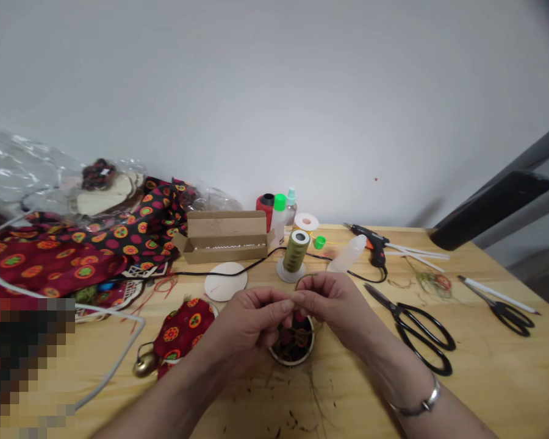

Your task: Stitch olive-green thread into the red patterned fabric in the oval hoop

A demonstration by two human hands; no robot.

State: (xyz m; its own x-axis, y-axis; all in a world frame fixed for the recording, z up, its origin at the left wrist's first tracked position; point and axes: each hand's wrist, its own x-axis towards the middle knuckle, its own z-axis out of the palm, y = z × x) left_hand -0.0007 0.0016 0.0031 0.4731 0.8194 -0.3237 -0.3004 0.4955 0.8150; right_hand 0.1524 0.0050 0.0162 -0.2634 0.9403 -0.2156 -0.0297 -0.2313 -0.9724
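Note:
My left hand [260, 314] and my right hand [332, 305] meet at the fingertips, both closed in a pinch. A thin olive thread [302, 278] arcs beside my right fingers; most of it is hidden where the two pinches touch. Just below them lies a round piece [293, 350] with a pale rim and dark patterned fabric, partly covered by my fingers. Behind the hands stands a spool of olive thread [294, 253]. Left of my left hand is a red patterned fabric piece [183, 329] beside a brass bell [145, 364].
Large black scissors [416, 329] lie at right, with smaller scissors [507, 314] beyond. A glue gun [370, 241] and a translucent bottle [350, 253] are behind. An open cardboard box [229, 247], a white disc [226, 281] and heaped patterned fabric [137, 225] fill the left. A black cord crosses the table.

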